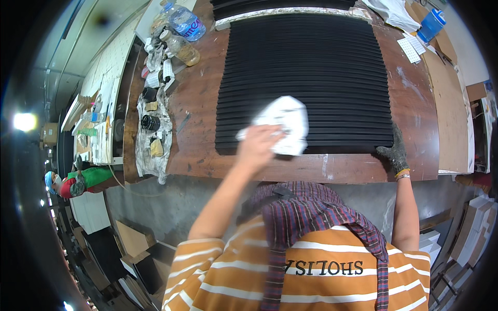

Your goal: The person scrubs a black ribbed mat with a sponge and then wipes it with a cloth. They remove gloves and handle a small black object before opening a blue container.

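A wide black ribbed panel [306,78], made up of long parallel strips, lies on the brown table. My bare left hand [259,142] presses a crumpled white cloth [290,122] onto its near left part; the hand and cloth are slightly blurred. At the near right corner, my right hand [395,150] wears a grey knit glove. Its thumb lies by the front edge and its fingers along the right side, gripping the corner. The cloth hides the strips under it.
Bottles [185,25] stand at the far left, beside a stained sheet [155,166] with a black coil [150,123] and yellowish sponge pieces [156,147]. A blue bottle [431,26] and white cards [411,48] lie far right. Another person [72,184] is off left.
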`<state>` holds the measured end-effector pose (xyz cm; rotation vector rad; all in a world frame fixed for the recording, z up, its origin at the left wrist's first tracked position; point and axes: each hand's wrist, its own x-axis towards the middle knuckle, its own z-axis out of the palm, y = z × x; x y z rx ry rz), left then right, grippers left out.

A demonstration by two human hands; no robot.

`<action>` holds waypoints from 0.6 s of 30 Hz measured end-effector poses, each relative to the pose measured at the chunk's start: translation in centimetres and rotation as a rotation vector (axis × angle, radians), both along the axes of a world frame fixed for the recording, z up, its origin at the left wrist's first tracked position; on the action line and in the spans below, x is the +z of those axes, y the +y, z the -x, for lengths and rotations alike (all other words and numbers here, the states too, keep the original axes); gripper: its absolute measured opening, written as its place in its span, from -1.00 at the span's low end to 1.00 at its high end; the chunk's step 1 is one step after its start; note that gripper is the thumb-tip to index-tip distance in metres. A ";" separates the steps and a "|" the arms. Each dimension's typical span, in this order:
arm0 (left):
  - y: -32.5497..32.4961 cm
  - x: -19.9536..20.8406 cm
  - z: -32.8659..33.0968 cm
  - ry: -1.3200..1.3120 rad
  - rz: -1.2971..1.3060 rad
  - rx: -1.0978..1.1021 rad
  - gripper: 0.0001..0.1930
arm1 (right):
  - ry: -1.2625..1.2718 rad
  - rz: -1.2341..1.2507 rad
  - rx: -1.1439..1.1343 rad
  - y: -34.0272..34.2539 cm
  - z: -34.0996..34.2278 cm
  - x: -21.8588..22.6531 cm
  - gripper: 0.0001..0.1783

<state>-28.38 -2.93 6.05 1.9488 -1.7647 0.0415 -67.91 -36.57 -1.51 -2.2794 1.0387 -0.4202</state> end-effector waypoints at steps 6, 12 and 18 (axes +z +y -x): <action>11.5 1.6 -11.3 -0.129 -0.120 0.644 -0.57 | -0.246 -0.249 -0.124 0.7 -0.5 0.3 -0.11; -6.5 -0.4 8.8 0.001 -0.262 -0.273 -0.38 | -0.160 -0.016 -0.223 2.4 -3.3 1.7 -0.36; -1.8 -1.8 2.1 0.043 -0.130 -0.275 -0.31 | -0.137 -0.003 -0.258 2.8 -3.4 2.1 -0.37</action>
